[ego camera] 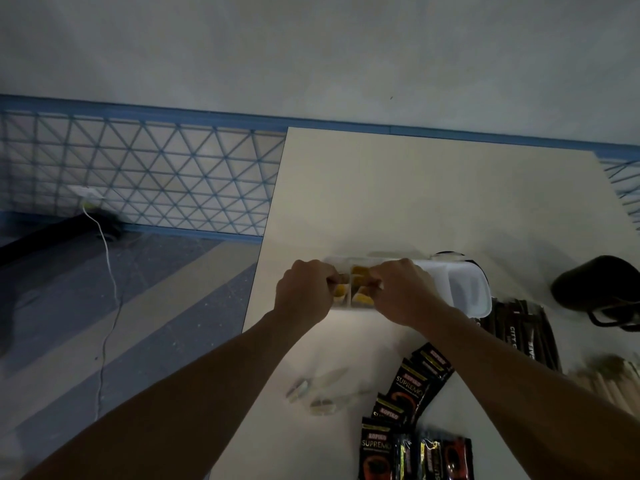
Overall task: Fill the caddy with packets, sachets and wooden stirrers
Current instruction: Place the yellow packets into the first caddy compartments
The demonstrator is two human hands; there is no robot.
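A white plastic compartmented caddy (460,289) sits on the pale beige table (398,195). Both hands work over its left-hand compartments, where small yellow sachets (360,271) lie. The left hand (304,292) is curled, fingers pinched at the sachets; the right hand (401,289) is likewise curled with fingertips down among them. Whether either actually grips a sachet cannot be told. The caddy's right-hand compartment looks empty. Nearer the person than the caddy lie black Kopiko coffee packets (408,393), with dark stick packets (526,334) and pale wooden stirrers (609,382) to its right. A black mug (599,289) stands right of the caddy.
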